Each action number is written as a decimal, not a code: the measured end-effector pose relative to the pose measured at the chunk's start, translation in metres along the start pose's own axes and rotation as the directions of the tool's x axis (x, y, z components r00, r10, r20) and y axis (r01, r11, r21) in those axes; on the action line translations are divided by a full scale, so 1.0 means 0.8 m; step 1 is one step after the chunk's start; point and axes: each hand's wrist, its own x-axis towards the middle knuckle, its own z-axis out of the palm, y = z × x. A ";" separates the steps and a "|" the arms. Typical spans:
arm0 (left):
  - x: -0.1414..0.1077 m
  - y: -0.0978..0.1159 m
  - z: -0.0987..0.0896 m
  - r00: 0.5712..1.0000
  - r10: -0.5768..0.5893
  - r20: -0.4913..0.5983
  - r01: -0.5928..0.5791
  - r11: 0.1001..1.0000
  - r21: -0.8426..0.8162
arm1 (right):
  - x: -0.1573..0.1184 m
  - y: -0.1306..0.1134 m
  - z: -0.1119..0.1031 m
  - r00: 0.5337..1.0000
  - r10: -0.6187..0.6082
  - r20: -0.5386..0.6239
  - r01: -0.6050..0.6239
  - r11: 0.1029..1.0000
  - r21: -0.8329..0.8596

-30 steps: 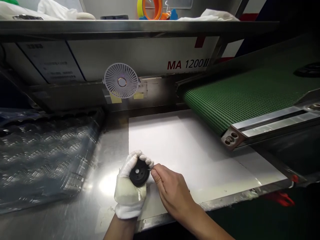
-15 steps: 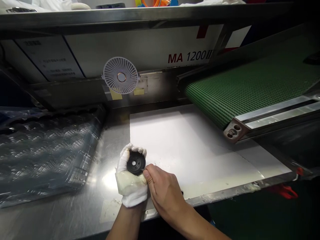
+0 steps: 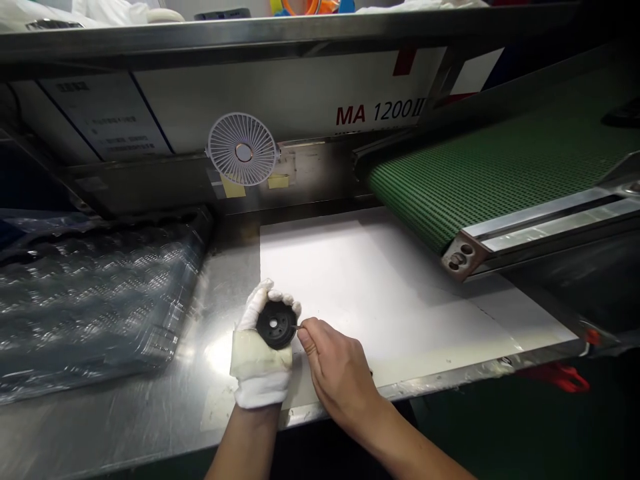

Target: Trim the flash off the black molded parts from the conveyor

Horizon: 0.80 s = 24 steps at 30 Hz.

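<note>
My left hand [image 3: 263, 357], in a white glove with a pale yellowish patch over the palm, is closed around a black round part [image 3: 267, 337]. This disc-like part has a raised rim, a hole at its centre and smaller holes around it, and its open face is turned up towards me. My bare right hand [image 3: 336, 367] is pinched on a thin tool [image 3: 296, 327] whose narrow tip reaches the part's right rim. Most of that tool is hidden inside my fist. Both hands are above the front edge of the metal bench.
A white sheet [image 3: 340, 267] covers the metal bench [image 3: 165, 407] on the right. Clear plastic trays [image 3: 95, 300] are stacked at the left. A green conveyor belt [image 3: 480, 173] overhangs from the right. A small fan [image 3: 243, 150] is at the back, and red-handled scissors [image 3: 560, 377] hang at the front edge.
My left hand has turned the black part slightly, so its face shows flatter. My right hand has moved a little up and right, and the thin tool's tip now shows at the rim.
</note>
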 end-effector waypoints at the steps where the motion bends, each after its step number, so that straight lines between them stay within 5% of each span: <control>1: 0.000 -0.003 0.001 1.000 0.023 -0.021 -0.023 1.000 -0.012 | -0.001 -0.002 0.003 1.000 -0.002 -0.009 0.002 1.000 -0.008; 8: -0.005 -0.010 -0.005 0.972 0.235 0.015 -0.235 0.972 0.005 | -0.010 -0.013 0.014 0.997 -0.058 -0.042 0.056 0.997 -0.059; 14: -0.011 0.007 -0.014 0.989 -0.093 0.117 0.076 0.987 0.145 | -0.011 -0.006 0.003 0.999 -0.049 -0.008 0.049 0.999 -0.006; 24: -0.008 -0.008 0.002 0.996 0.086 -0.025 -0.086 0.996 0.016 | -0.018 -0.013 0.012 0.999 -0.014 -0.052 0.012 0.999 -0.049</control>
